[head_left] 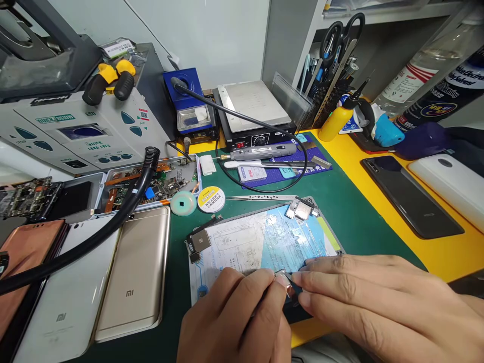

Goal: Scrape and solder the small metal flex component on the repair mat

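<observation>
Between my hands is a small phone circuit board [283,279] with silvery metal parts and a dark lower portion, mostly covered by fingers. My left hand [242,312] is closed, its thumb and index finger pinching the silvery end. From the other side, my right hand [363,302] grips the dark edge with its fingertips, fingers held close together. Underneath lies a printed white-and-blue work pad [242,237]. On its upper left corner rests a dark board piece with a square chip [200,241]; a silver-shielded board piece [301,208] sits at its upper right.
Steel tweezers [264,198] lie behind the pad. Phones, including a gold one [132,277], line the left side beneath a black hose [124,212]. A rotary tool pen [260,152], heating plate [253,103] and soldering station [71,128] stand at the back. A dark phone [412,196] lies right.
</observation>
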`<state>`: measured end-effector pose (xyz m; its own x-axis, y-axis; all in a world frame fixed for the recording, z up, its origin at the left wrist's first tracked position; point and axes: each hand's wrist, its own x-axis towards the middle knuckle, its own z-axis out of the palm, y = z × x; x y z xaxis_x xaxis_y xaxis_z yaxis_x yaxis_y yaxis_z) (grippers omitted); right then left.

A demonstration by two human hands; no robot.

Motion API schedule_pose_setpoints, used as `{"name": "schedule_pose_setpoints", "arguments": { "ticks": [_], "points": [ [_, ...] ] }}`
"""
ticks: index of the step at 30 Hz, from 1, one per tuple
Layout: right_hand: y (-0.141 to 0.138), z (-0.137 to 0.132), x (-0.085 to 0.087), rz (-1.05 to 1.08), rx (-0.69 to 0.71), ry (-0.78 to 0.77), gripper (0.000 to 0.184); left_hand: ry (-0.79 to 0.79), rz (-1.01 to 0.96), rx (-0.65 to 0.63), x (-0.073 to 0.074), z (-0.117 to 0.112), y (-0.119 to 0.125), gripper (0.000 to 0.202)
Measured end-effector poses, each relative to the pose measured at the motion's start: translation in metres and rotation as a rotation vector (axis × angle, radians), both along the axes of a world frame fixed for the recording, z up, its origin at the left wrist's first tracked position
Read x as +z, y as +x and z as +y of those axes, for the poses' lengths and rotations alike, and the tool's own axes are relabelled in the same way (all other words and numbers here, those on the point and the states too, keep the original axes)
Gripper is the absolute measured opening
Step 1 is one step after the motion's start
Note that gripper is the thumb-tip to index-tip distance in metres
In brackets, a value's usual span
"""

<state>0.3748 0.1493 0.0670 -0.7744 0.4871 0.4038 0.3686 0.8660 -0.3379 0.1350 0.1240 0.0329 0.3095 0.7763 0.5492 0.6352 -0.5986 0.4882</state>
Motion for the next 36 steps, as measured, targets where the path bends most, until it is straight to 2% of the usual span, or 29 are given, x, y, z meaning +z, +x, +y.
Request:
{"name": "schedule_pose_setpoints", "arguments": {
  "ticks": [9, 15, 22, 26, 31, 36],
  "points": [
    [-0.012, -0.021, -0.009, -0.040, -0.177, 0.175, 0.038, 0.028, -0.029, 0.040, -0.002, -0.001, 0.003, 0.028],
    [-0.011, -0.015, -0.005, -0.085, -0.118, 0.224, 0.041, 0.028, -0.040, 0.031, -0.002, -0.001, 0.004, 0.029],
    [-0.002, 0.005, 0.008, -0.019, 0.026, -0.002, 0.041, 0.004, 0.035, -0.019, 0.005, 0.002, -0.004, 0.029],
    [-0.003, 0.020, 0.015, -0.030, 0.054, -0.007, 0.044, -0.008, 0.074, -0.057, 0.006, 0.003, -0.006, 0.029],
    [-0.001, 0.031, 0.019, -0.018, 0.130, -0.022, 0.038, -0.009, 0.009, 0.001, 0.005, 0.003, -0.003, 0.029],
    [-0.004, 0.007, 0.002, 0.052, -0.010, 0.037, 0.042, -0.005, 0.057, -0.064, 0.007, 0.005, -0.007, 0.031]
  ]
}}
